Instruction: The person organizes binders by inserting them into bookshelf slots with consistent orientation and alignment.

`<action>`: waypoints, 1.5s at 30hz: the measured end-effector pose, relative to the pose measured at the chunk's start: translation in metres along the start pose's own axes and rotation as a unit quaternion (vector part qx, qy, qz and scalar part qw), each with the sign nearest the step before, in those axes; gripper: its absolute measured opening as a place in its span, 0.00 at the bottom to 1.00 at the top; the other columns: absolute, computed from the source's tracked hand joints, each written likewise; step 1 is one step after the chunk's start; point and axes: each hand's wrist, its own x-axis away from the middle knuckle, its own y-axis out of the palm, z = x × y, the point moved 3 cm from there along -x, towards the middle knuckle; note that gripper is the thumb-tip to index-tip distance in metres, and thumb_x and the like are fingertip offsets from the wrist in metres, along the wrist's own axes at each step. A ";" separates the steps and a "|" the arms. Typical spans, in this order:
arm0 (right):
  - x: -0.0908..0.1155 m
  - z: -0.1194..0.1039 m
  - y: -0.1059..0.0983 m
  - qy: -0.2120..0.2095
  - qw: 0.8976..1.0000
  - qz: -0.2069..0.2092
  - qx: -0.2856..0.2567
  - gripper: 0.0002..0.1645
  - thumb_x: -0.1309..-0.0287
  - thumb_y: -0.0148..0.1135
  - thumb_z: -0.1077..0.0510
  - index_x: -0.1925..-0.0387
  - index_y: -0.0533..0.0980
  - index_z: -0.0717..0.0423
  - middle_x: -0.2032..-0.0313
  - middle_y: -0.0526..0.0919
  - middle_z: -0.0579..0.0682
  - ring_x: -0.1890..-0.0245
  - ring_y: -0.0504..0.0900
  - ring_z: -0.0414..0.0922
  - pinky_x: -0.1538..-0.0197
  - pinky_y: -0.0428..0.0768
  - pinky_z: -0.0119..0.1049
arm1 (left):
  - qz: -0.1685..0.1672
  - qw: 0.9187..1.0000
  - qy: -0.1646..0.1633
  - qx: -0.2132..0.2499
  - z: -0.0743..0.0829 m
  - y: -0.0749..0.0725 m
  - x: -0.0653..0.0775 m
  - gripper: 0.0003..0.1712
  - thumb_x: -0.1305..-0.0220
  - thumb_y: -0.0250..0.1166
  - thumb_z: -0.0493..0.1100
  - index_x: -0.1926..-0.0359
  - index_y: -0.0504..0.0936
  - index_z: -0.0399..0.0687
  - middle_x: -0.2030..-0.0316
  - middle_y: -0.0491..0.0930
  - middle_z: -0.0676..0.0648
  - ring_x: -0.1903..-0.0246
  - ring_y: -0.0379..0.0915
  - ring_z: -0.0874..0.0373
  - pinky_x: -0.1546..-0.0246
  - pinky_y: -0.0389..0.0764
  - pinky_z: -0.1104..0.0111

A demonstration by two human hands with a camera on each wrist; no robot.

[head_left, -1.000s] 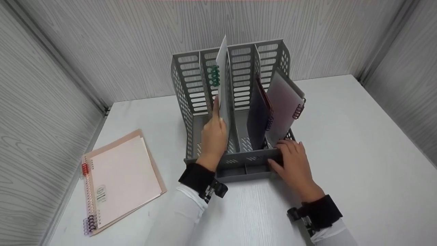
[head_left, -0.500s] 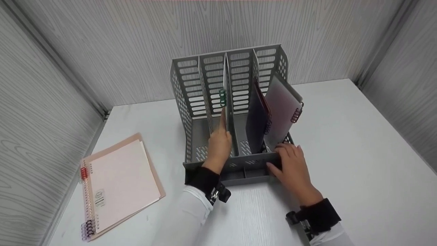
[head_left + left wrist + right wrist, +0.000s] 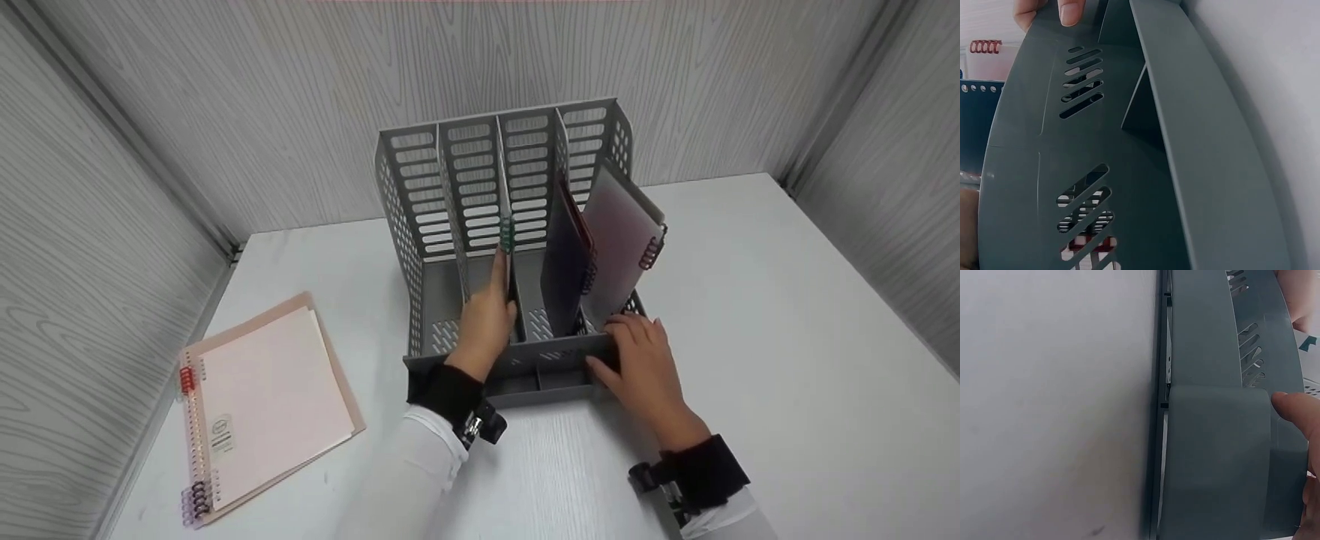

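A grey desktop file organizer (image 3: 469, 351) with upright dividers stands on the table. My left hand (image 3: 486, 315) reaches into its second slot from the left, the straight index finger touching the green rings (image 3: 506, 234) of a thin white notebook. That notebook stands close along the slot's right divider, seen nearly edge-on and partly hidden by the hand. With my right hand (image 3: 643, 367) I grip the organizer's front rim at the right corner, fingers over the edge and thumb (image 3: 1292, 408) on the front. A dark blue notebook (image 3: 562, 270) and a translucent pinkish notebook (image 3: 616, 244) lean in the right-hand slots.
Left of the organizer a pink loose-leaf notebook (image 3: 274, 405) lies flat on the white table (image 3: 787, 315), with red rings (image 3: 187, 379) and purple rings (image 3: 196, 502) along its left edge. Wood-grained panels (image 3: 510, 52) rise behind and at both sides.
The white notebook has gone deeper into the slot, dropped lower and shifted right toward the divider. My left hand has followed its green rings rightward. The right hand keeps its grip on the rim.
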 end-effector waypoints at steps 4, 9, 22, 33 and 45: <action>0.001 0.000 0.001 -0.002 1.000 0.001 0.000 0.28 0.48 0.67 0.49 0.52 0.72 0.64 0.47 0.73 0.60 0.41 0.64 0.56 0.35 0.49 0.54 | -0.013 1.000 -0.004 -0.002 -0.001 -0.002 0.002 0.50 0.42 0.63 0.35 0.27 0.40 0.49 0.78 0.76 0.45 0.82 0.71 0.52 0.78 0.74 0.62; 0.000 0.000 0.002 -0.008 1.000 0.008 -0.003 0.27 0.49 0.68 0.50 0.53 0.73 0.64 0.48 0.73 0.60 0.42 0.64 0.56 0.36 0.50 0.56 | -0.032 0.999 -0.018 -0.002 0.000 -0.007 0.005 0.52 0.40 0.63 0.38 0.27 0.37 0.51 0.83 0.71 0.49 0.86 0.67 0.56 0.83 0.70 0.65; 0.000 0.000 -0.001 -0.012 1.000 0.020 -0.010 0.27 0.50 0.69 0.52 0.53 0.73 0.65 0.49 0.74 0.61 0.42 0.65 0.57 0.36 0.50 0.57 | -0.007 0.999 -0.009 0.038 -0.004 -0.027 0.023 0.46 0.37 0.60 0.45 0.27 0.41 0.49 0.63 0.81 0.42 0.84 0.71 0.58 0.88 0.63 0.71; 0.000 -0.001 0.001 -0.008 1.000 0.009 -0.015 0.27 0.50 0.69 0.51 0.53 0.72 0.64 0.48 0.73 0.61 0.42 0.64 0.57 0.35 0.48 0.56 | 0.060 0.992 -0.048 0.096 -0.042 -0.078 0.055 0.45 0.36 0.60 0.45 0.27 0.42 0.51 0.41 0.71 0.42 0.52 0.77 0.51 0.63 0.79 0.61; 0.000 0.000 0.000 -0.010 1.000 0.014 -0.007 0.28 0.50 0.69 0.51 0.54 0.72 0.65 0.48 0.73 0.62 0.42 0.64 0.58 0.36 0.50 0.58 | 0.119 0.981 -0.120 0.093 -0.113 -0.131 0.097 0.43 0.35 0.58 0.44 0.27 0.43 0.49 0.42 0.71 0.39 0.51 0.76 0.46 0.58 0.77 0.54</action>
